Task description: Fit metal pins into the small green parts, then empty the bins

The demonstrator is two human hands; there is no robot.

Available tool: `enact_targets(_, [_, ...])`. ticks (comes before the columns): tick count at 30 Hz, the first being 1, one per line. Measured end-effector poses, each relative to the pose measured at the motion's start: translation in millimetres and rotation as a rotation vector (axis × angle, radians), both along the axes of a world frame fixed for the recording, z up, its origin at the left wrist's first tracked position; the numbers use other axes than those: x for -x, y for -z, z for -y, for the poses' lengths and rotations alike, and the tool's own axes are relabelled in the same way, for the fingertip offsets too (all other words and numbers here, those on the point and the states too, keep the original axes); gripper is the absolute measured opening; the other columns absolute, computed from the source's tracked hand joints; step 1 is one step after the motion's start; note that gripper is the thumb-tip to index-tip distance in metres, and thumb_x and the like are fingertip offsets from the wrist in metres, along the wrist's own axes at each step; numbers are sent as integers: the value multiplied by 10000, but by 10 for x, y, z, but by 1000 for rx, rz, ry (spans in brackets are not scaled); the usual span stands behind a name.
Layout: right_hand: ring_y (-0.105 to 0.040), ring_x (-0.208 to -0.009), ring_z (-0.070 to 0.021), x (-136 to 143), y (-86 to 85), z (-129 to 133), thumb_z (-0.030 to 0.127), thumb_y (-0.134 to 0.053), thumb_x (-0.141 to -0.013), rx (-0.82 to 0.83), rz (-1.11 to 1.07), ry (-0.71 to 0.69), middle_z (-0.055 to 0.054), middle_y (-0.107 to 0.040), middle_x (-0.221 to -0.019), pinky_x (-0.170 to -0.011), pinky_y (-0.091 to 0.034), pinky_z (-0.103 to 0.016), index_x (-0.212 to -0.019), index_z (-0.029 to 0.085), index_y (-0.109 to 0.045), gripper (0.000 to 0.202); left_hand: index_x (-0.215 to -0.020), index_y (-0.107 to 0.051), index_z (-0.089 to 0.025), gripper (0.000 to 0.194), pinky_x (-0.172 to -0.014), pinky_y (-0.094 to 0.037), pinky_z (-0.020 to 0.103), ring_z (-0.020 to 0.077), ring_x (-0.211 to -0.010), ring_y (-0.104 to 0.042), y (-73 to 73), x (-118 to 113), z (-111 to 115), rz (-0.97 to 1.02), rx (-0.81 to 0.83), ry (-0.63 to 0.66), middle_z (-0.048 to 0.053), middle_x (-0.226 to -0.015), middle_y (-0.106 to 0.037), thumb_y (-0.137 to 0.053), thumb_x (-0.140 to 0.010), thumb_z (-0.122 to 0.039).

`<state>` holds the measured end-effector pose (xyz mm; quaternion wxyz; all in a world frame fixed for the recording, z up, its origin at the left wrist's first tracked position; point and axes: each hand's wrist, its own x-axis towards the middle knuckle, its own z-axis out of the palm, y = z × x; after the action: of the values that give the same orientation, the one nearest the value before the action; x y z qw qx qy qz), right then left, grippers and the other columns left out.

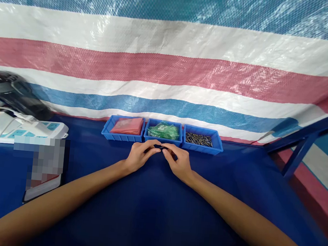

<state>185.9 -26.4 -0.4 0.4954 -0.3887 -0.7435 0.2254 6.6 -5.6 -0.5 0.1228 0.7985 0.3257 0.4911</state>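
My left hand and my right hand meet over the blue table, fingertips nearly touching. Between them is a small, thin dark item, pinched by the fingers of both; its shape is too small to make out. Just beyond the hands, three blue bins stand in a row. Red flat packets lie in the left bin, green plastic bags in the middle bin, and many small metal screw-like pieces in the right bin.
At the left are a white power strip with plugs and cables, a dark bottle lying tilted, and a phone-like device, partly pixelated. A striped sheet hangs behind. A blue metal frame stands at right.
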Motion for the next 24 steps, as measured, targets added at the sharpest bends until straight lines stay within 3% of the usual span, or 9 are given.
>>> enact_targets(3, [-543,-553,-107,7,-19,-5,255,-496,-902,-3,27,-23,-36,-683,-804,-550,-428,-235,-979,180,-669,204,-996,-619,-161,220,-536,-446,138,56,-489,-571,-5,1,1,-16,-10,24,-46,-604,-635,-571,-884,-344])
enact_targets(6, [-523,-529,-112,4,-31,4,272,-504,-900,10,47,-38,-17,-634,-672,-539,-414,-239,-912,177,-675,196,-987,-623,-160,240,-531,-448,146,62,-490,-571,-12,5,5,-45,-10,33,-41,-597,-628,-544,-896,-368])
enact_targets(14, [-493,-503,-104,-37,-33,32,271,-517,-894,46,-101,140,-9,-624,-671,-512,-405,-236,-891,173,-680,190,-927,-656,-157,221,-653,-500,183,114,-690,-667,-35,5,-1,-80,85,-41,25,-811,-715,-528,-909,-337])
enact_targets(24, [-487,-497,-110,-17,-23,12,292,-496,-902,36,6,22,-5,-591,-598,-517,-390,-244,-827,165,-680,235,-854,-654,-146,120,-667,-495,191,105,-697,-639,-29,20,8,-14,-34,16,29,-776,-691,-564,-892,-216])
